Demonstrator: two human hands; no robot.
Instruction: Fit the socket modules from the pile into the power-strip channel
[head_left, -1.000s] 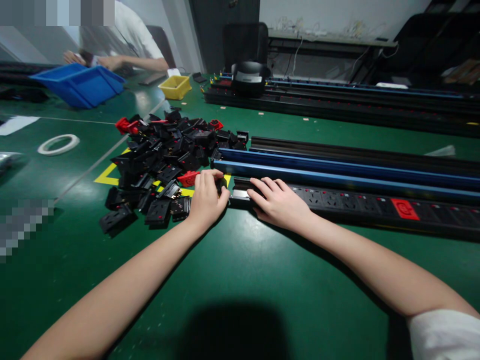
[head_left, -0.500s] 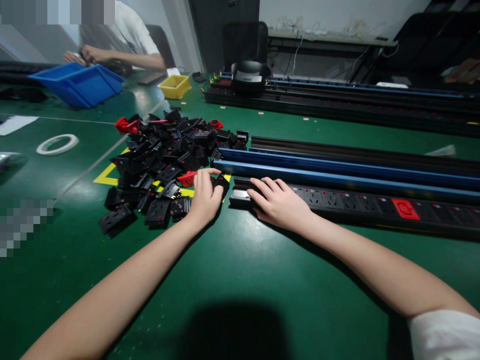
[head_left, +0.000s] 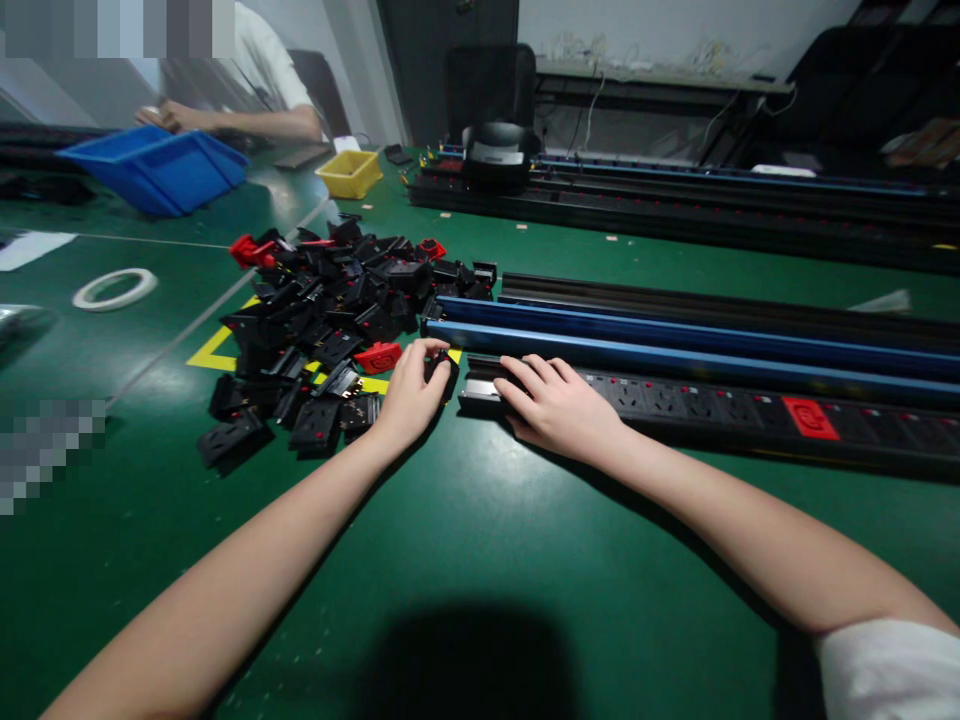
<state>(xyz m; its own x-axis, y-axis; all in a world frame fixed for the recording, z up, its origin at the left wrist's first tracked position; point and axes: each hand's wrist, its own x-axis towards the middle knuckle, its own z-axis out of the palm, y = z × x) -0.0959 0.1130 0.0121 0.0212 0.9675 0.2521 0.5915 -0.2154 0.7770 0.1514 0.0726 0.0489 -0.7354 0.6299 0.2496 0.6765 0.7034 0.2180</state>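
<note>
My left hand (head_left: pixel 409 395) holds a black socket module (head_left: pixel 448 378) between thumb and fingers, just off the left end of a black power strip (head_left: pixel 660 398). My fingers cover part of the module. My right hand (head_left: pixel 562 405) rests palm down on the strip near that end, fingers spread over its top. Several black socket faces and a red socket (head_left: pixel 811 419) sit in the strip's channel; a bare metal stretch shows left of my right fingers. Beside my left hand lies a loose pile of black socket modules (head_left: pixel 337 300), with a red module (head_left: pixel 379 357) at its near edge.
Blue rails (head_left: pixel 675 340) and a black rail (head_left: pixel 585 290) lie behind the strip. Farther back are more long strips (head_left: pixel 660 210), a yellow bin (head_left: pixel 349 175) and a blue bin (head_left: pixel 161 170). A tape roll (head_left: pixel 115 289) lies left. Another person (head_left: pixel 262 70) sits across the table.
My left hand has turned slightly and its fingers have closed further around the black socket module. My right hand stays put on the power strip.
</note>
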